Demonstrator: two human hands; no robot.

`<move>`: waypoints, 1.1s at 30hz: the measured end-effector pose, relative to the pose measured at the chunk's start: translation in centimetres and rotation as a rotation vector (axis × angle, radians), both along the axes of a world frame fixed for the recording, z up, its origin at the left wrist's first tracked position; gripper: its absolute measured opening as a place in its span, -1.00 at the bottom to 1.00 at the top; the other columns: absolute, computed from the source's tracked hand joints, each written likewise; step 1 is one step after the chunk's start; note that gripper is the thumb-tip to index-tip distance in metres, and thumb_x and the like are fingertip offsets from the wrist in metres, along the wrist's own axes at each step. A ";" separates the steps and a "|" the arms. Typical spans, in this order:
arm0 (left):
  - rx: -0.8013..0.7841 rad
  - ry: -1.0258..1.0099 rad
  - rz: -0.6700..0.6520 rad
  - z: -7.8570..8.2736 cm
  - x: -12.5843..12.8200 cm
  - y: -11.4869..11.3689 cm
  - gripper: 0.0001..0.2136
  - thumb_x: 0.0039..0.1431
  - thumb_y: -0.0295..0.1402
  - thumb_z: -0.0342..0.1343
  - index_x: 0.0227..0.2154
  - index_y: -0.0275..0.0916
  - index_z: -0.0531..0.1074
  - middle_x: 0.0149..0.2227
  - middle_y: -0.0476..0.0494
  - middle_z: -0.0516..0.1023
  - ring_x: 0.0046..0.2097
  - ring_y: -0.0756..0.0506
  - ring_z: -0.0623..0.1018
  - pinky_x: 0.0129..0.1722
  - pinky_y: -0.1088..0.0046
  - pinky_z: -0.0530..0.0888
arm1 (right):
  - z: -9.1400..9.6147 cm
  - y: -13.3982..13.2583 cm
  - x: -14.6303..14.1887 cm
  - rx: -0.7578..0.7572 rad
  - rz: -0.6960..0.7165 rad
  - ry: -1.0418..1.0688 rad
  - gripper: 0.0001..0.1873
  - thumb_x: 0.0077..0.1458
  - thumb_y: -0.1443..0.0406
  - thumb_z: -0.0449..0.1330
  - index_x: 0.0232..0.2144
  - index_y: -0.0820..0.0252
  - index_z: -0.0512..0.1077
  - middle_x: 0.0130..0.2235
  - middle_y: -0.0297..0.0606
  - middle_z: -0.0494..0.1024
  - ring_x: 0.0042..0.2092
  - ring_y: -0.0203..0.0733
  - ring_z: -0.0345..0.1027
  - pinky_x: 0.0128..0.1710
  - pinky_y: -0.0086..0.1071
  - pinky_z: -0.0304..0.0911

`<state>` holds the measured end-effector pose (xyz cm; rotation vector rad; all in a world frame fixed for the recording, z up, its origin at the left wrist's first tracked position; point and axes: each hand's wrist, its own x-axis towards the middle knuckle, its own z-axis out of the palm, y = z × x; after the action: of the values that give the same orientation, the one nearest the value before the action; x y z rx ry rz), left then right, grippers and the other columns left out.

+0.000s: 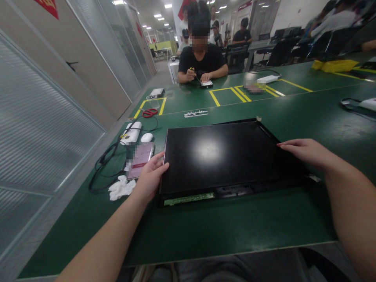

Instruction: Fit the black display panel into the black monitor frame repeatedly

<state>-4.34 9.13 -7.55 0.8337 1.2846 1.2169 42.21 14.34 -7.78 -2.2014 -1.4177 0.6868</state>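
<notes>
A big black screen panel lies flat on the green table, close to the table's near edge and a little left of the middle. Its top is shiny, with a bright spot of light. A thin green circuit strip shows along its near edge.

A phone lies to my left, beside a crumpled white cloth. Red scissors lie farther off. A person sits across the table.

Left hand grips black panel — right hand rests.
</notes>
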 end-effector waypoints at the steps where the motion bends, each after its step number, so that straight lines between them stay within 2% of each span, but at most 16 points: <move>1: 0.018 0.005 0.000 -0.1 -0.1 0.0 -0.41 -0.08 -0.48 0.34 0.10 -0.27 0.42 -0.19 -0.19 0.68 -0.12 -0.21 0.65 -0.11 0.31 0.57 | 0.0 0.0 0.1 0.004 0.005 -0.004 -0.76 -0.09 0.16 0.21 -0.39 0.11 0.61 -0.17 -0.15 0.68 0.01 0.09 0.48 0.11 -0.12 0.28; 4: 0.083 0.054 0.007 -0.4 -0.3 0.1 -0.46 -0.10 -0.43 0.38 0.03 -0.26 0.49 -0.07 -0.22 0.65 0.01 -0.24 0.61 0.03 0.28 0.52 | -0.1 0.0 0.2 0.021 0.023 -0.014 -0.75 -0.09 0.16 0.20 -0.39 0.11 0.61 -0.18 -0.15 0.68 0.00 0.10 0.49 0.10 -0.09 0.29; 7: 0.094 0.143 0.034 -0.6 -0.6 0.2 -0.47 -0.14 -0.38 0.41 0.00 -0.24 0.54 0.02 -0.24 0.61 0.08 -0.28 0.57 0.07 0.23 0.50 | -0.2 0.0 0.2 0.024 0.028 -0.013 -0.74 -0.09 0.16 0.20 -0.38 0.12 0.61 -0.17 -0.14 0.68 0.00 0.10 0.49 0.09 -0.10 0.30; 11: 0.109 0.215 0.069 -1.0 -0.7 0.3 -0.55 -0.13 -0.41 0.41 -0.08 -0.21 0.58 0.17 -0.24 0.50 0.18 -0.28 0.49 0.18 0.21 0.41 | -0.2 -0.1 0.1 0.026 0.002 0.002 -0.73 -0.09 0.16 0.21 -0.36 0.13 0.61 -0.14 -0.13 0.67 0.04 0.10 0.47 0.11 -0.12 0.29; 15: 0.103 0.252 0.051 -1.3 -0.6 0.4 -0.59 -0.12 -0.45 0.38 -0.11 -0.20 0.60 0.15 -0.22 0.51 0.21 -0.27 0.46 0.26 0.18 0.32 | -0.2 0.0 0.2 0.008 0.001 0.031 -0.72 -0.08 0.16 0.21 -0.34 0.15 0.61 -0.10 -0.13 0.66 0.07 0.09 0.45 0.17 -0.11 0.23; 20: 0.096 0.268 0.004 -1.9 -1.0 0.6 -0.57 -0.12 -0.41 0.38 -0.08 -0.22 0.58 0.17 -0.24 0.49 0.20 -0.30 0.46 0.25 0.12 0.33 | -0.5 0.0 0.4 0.007 -0.005 0.053 -0.68 -0.07 0.16 0.21 -0.29 0.17 0.62 -0.07 -0.11 0.66 0.09 0.08 0.44 0.20 -0.09 0.20; 27: 0.138 0.532 -0.021 -3.4 -2.0 1.4 -0.57 -0.08 -0.37 0.29 -0.05 -0.19 0.58 0.30 -0.23 0.34 0.26 -0.32 0.39 0.31 0.01 0.23 | -0.5 0.1 0.4 0.029 0.017 0.020 -0.72 -0.11 0.16 0.22 -0.35 0.11 0.62 -0.11 -0.16 0.67 0.08 0.11 0.45 0.21 -0.04 0.20; 33: 0.172 0.583 -0.027 -3.3 -1.8 1.6 -0.60 -0.04 -0.39 0.24 -0.05 -0.20 0.58 0.28 -0.25 0.36 0.26 -0.31 0.39 0.31 0.02 0.25 | -0.1 0.1 0.1 0.022 -0.005 -0.005 -0.75 -0.10 0.19 0.23 -0.36 0.12 0.62 -0.11 -0.16 0.67 0.11 0.10 0.43 0.25 -0.08 0.15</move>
<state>-6.17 10.74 -10.90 1.3959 1.6328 1.1108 42.35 14.40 -7.83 -2.1908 -1.4152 0.6616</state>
